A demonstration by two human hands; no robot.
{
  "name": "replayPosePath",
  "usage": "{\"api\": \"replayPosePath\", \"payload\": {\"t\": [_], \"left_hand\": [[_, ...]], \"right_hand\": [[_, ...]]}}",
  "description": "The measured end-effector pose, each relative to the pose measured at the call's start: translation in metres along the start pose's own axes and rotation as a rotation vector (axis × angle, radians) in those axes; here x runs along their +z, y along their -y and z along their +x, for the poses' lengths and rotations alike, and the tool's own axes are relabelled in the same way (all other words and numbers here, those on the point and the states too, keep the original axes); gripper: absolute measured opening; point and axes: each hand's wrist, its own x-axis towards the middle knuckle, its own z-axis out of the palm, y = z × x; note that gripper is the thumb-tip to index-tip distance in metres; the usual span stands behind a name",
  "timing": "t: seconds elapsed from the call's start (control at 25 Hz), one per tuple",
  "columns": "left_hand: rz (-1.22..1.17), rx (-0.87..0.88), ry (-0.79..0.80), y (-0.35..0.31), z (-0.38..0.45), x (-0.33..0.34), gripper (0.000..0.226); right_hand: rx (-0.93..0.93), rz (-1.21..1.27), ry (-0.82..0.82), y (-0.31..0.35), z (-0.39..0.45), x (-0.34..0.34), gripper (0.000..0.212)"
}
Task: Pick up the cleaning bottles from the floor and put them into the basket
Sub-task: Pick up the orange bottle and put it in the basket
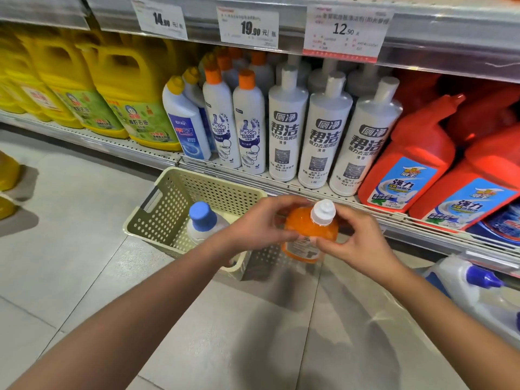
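Note:
An orange bottle [305, 229] with a white cap is held upright in the air by both hands, just above the right end of the beige perforated basket [180, 198]. My left hand [259, 223] grips its left side. My right hand [357, 237] grips its right side near the cap. The basket stands on the floor against the shelf base. Inside it stands a white bottle with a blue cap [203, 220]. A white bottle with a blue nozzle [475, 288] lies on the floor at the right.
Shelves behind the basket carry yellow jugs [123, 99], white toilet-cleaner bottles [287, 128] and red bottles [416, 156]. Yellow bottles [7, 170] stand on the floor at the far left. Grey floor tiles [84, 263] stretch to the left and front.

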Motion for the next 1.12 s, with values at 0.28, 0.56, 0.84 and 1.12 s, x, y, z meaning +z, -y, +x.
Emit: {"api": "replayPosePath", "payload": {"t": [0.28, 0.56, 0.84, 1.12], "left_hand": [[0.065, -0.001, -0.081, -0.023, 0.004, -0.059, 0.054], [0.18, -0.062, -0.176, -0.037, -0.007, -0.098, 0.056], [0.202, -0.16, -0.204, -0.036, -0.013, -0.139, 0.053], [0.226, -0.203, -0.083, 0.001, -0.003, -0.168, 0.063]], "right_hand": [[-0.077, 0.006, 0.04, 0.035, 0.061, 0.001, 0.057], [-0.127, 0.038, 0.195, 0.066, 0.103, 0.009, 0.059], [-0.106, 0.015, 0.285, 0.094, 0.135, 0.023, 0.064], [-0.036, -0.058, 0.219, 0.092, 0.15, 0.066, 0.062]]}}
